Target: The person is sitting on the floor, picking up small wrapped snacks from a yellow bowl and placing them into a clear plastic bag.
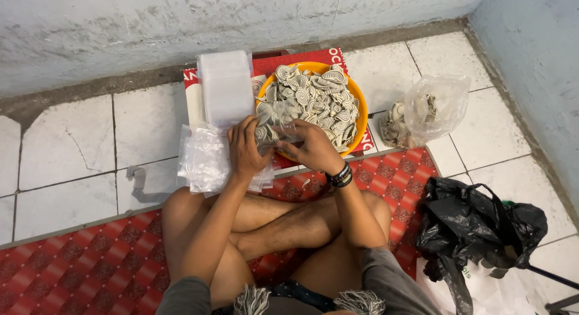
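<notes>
Both hands, left hand (244,147) and right hand (313,147), grip one small clear bag (274,134) of spiral pieces beside one orange bowl (360,119); one clear bag stack (208,161) at red mat's (90,260) far edge.

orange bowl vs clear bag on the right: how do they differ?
The orange bowl is rigid, opaque and heaped with grey-and-white spiral pieces; the clear bag is soft, see-through and crumpled, with only a few inside and more lying beside it. The bowl sits on a red printed board right in front of both hands; the bag lies on bare white tile, off to the right, untouched. Both hold the same kind of spiral pieces.
</notes>
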